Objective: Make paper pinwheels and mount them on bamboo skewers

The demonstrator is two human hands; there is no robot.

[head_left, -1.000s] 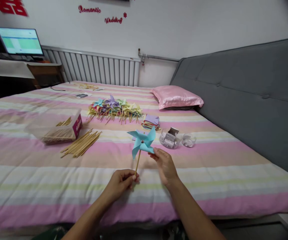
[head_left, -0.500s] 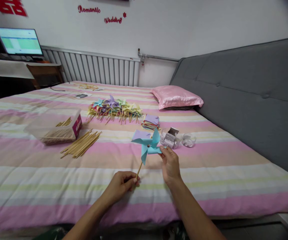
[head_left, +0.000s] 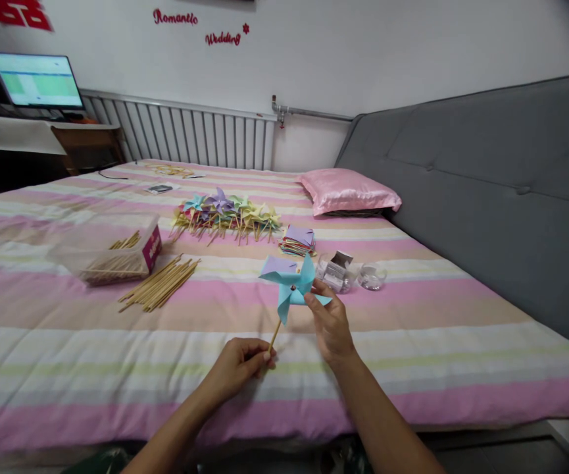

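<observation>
Your left hand (head_left: 241,365) is closed around the bottom end of a thin wooden stick, holding a light blue paper pinwheel (head_left: 291,284) tilted to the right above the bed. Your right hand (head_left: 332,325) is raised just beside it, with fingertips pinching the lower right blade of the pinwheel.

Beneath your hands lies a bedspread (head_left: 412,329) striped in pink, cream and pale green. Just behind the pinwheel sit two small clear containers (head_left: 348,275), the nearer one holding small silvery pieces. Farther back is a small stack of coloured paper squares (head_left: 298,239), and beyond that a pile of finished pinwheels (head_left: 227,214) in many colours.

To your left lies a loose bundle of wooden sticks (head_left: 160,284), next to an open box (head_left: 121,253) with more sticks inside.

A pink satin pillow (head_left: 348,191) rests by the grey padded headboard (head_left: 486,191) on your right. A white radiator (head_left: 185,135) lines the far wall, and a lit monitor (head_left: 37,82) stands at far left.
</observation>
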